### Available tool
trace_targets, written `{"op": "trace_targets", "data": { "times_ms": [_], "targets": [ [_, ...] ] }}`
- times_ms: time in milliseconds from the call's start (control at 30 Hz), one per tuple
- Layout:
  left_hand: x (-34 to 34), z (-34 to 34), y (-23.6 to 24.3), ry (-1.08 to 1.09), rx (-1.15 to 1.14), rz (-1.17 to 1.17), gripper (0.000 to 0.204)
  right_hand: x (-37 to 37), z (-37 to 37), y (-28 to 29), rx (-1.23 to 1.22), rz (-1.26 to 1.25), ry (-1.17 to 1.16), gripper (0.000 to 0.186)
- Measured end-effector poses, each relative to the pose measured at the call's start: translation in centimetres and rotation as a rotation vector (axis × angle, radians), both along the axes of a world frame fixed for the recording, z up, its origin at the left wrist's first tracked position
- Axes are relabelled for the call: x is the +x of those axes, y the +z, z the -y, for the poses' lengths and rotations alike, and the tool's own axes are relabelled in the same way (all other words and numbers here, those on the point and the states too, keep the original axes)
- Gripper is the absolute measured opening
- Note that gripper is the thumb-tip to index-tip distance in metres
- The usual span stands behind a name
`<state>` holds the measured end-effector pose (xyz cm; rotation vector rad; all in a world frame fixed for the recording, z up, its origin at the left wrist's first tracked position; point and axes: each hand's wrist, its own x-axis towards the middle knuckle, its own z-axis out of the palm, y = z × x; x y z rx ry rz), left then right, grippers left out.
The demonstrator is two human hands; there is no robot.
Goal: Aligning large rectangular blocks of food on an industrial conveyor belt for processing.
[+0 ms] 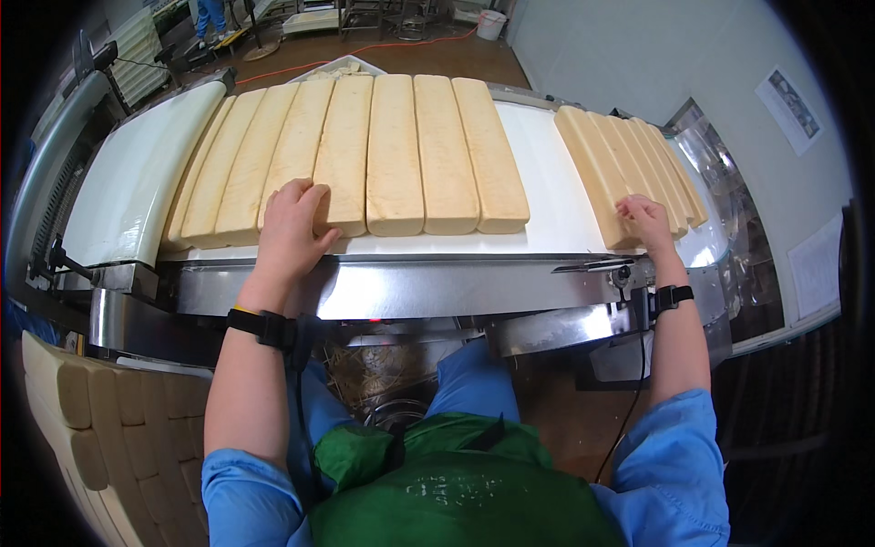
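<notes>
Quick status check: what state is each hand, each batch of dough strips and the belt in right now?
left hand: open, palm down on the near ends of the strips
right hand: open, fingertips on the near end of the right batch
main batch of dough strips: flat, side by side
right batch of strips: overlapping, fanned
white belt: bare between the batches

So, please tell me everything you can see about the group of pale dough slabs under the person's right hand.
The group of pale yellow dough slabs lies on the right part of the white conveyor belt, apart from the larger row of slabs to its left. About five long, flat, soft-looking pieces lie side by side, edges touching, angled toward the far left. The right hand presses fingers on their near ends, by the belt's metal edge.
</notes>
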<state>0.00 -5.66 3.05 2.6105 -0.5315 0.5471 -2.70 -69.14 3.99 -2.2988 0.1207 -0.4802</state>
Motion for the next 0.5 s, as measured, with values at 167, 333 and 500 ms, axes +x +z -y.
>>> {"op": "trace_targets", "data": {
  "times_ms": [167, 333, 500],
  "targets": [
    [0.1, 0.2, -0.2, 0.006, -0.007, 0.011, 0.061, 0.7, -2.6, 0.1, -0.288, 0.049, -0.239, 0.021],
    [-0.1, 0.2, -0.1, 0.015, 0.019, -0.007, 0.063, 1.3, -2.7, -0.1, -0.526, -0.053, -0.195, 0.019],
    [0.0, 0.5, -0.1, 0.012, 0.003, 0.028, 0.064, 1.9, -3.8, -0.5, -0.596, -0.059, -0.215, 0.021]
  ]
}}
